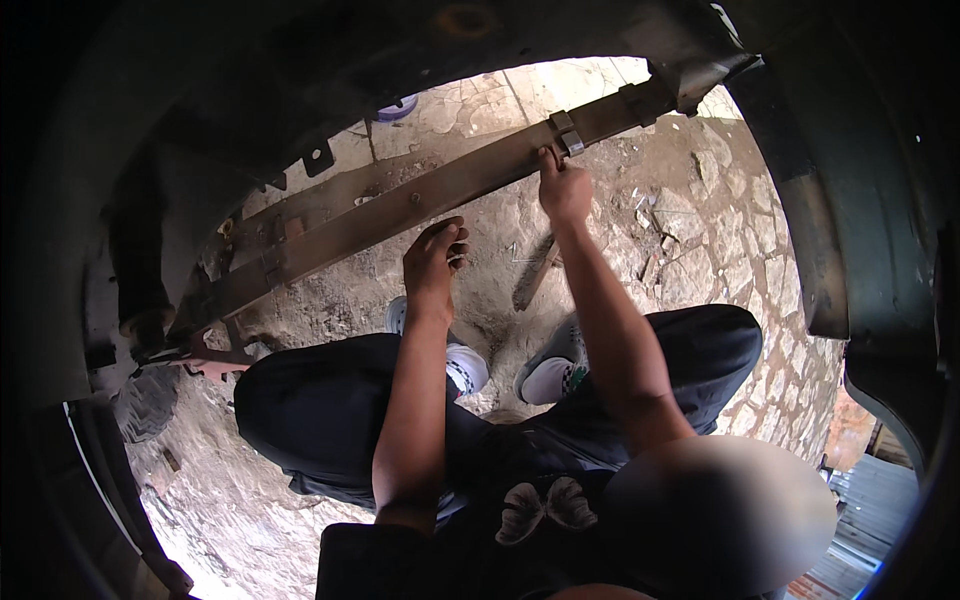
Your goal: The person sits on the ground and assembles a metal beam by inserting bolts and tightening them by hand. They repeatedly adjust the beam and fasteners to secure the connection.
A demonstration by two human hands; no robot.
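Note:
A long brown steel leaf spring (400, 200) runs slantwise under a dark vehicle body, from the lower left to the upper right. Near its right part a metal clamp (565, 133) wraps around it. My right hand (567, 190) is closed at the spring's lower edge beside this clamp, with a fingertip on the steel; the other fingers are partly hidden. Just below the middle of the spring, my left hand (436, 258) is raised apart from it. Its fingers are loosely curled with gaps between them, and I see nothing held.
Dark vehicle body panels (820, 250) surround me. A shock absorber (140, 250) hangs at the left; near its foot another person's hand (215, 364) seems to show. A stick-like piece (537, 275) lies on the rough stone ground (700, 220). A purple round object (397, 108) is beyond the spring.

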